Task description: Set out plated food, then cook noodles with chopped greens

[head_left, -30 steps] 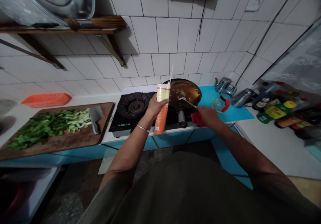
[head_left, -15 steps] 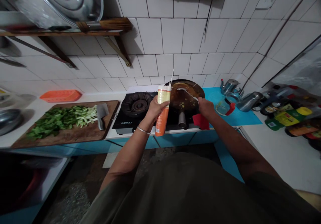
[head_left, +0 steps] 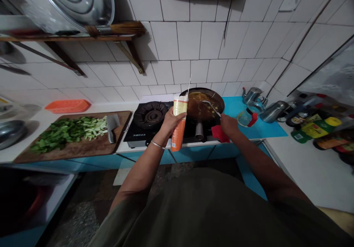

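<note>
Hands work over the stove, and I go from the near one to the far things. The left hand (head_left: 170,121) has its fingers wrapped around an orange noodle packet (head_left: 178,123), held upright at the front edge of the stove (head_left: 155,127), with the white noodles standing out of its open top; compared with half a second ago it has hardly moved. The right hand (head_left: 228,123) is closed on the handle of a metal spatula (head_left: 210,106) and has drawn back toward 5 o'clock of the wok (head_left: 203,101), above the red cloth (head_left: 219,133); a moment ago it was higher, at the rim. I judge the stirring goes on and the noodles are not yet in the brown liquid. Further at 9 o'clock, a cutting board (head_left: 77,147) carries chopped greens (head_left: 66,130) and a cleaver (head_left: 112,125).
</note>
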A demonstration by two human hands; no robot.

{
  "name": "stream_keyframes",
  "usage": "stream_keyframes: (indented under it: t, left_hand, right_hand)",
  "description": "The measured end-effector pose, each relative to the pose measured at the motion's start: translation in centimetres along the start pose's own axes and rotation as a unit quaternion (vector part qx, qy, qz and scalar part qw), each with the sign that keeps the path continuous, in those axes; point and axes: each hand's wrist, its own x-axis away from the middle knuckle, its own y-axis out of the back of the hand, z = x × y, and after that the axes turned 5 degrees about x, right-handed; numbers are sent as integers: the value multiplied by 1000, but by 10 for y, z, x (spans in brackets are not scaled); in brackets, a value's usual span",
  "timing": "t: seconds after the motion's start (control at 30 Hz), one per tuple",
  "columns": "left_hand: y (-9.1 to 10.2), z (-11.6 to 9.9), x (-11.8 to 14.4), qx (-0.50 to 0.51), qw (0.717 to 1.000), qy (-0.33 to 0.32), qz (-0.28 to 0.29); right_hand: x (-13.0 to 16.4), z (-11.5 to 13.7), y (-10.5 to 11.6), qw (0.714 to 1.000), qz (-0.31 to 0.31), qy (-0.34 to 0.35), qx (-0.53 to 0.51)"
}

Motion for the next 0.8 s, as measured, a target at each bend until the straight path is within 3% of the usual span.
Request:
stream_keyframes:
  t: [0.17, 0.3, 0.5, 0.63, 0.8]
  left_hand:
    - [0, 4, 1, 8, 1000, 4, 5]
    - [0, 3, 3, 14, 1000, 8, 5]
    - [3, -3, 8, 25, 999, 23, -5]
    - [5, -2, 8, 43, 998, 34, -2]
    - [1, 3, 6, 61, 997, 39, 10]
  right_hand:
    - [19, 10, 0, 998, 11, 56, 13]
    - [34, 8, 11, 998, -1, 61, 26]
    - [66, -28, 68, 997, -31, 16, 67]
    - [83, -46, 96, 994, 1, 13, 112]
    - [86, -26, 83, 987, 34, 60, 145]
